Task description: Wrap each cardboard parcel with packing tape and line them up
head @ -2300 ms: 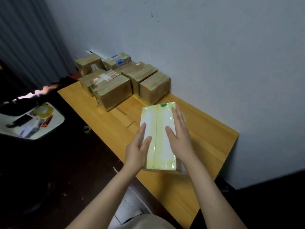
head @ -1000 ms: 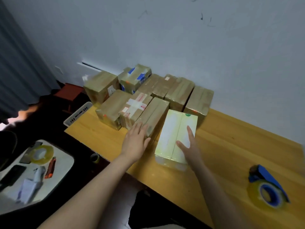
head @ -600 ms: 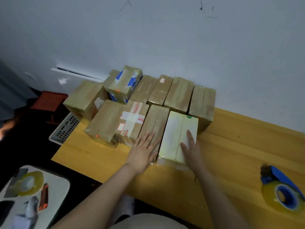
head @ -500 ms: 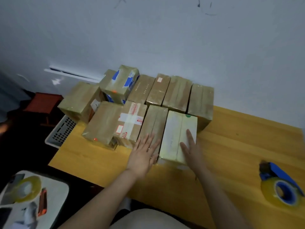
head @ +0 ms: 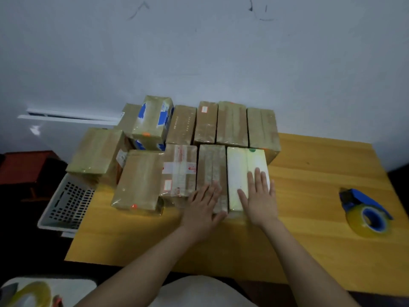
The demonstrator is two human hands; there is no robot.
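Observation:
A pale white-green taped parcel [head: 240,171] lies at the right end of the front row of parcels, tight against a brown taped parcel [head: 211,167]. My right hand [head: 260,198] rests flat on the pale parcel's near end, fingers spread. My left hand [head: 202,204] lies flat on the near end of the brown parcel beside it. Several more taped brown parcels [head: 231,124] stand in two rows against the wall on the wooden table [head: 309,178].
A blue tape dispenser with a yellowish roll [head: 366,212] sits on the table at the right. A white perforated basket [head: 66,202] hangs off the table's left edge. A stool with a tape roll [head: 33,292] shows at the bottom left.
Both hands slid the pale parcel away from me and left, up against the front row of parcels. My right hand moved further onto its top. The view has swung right over the table.

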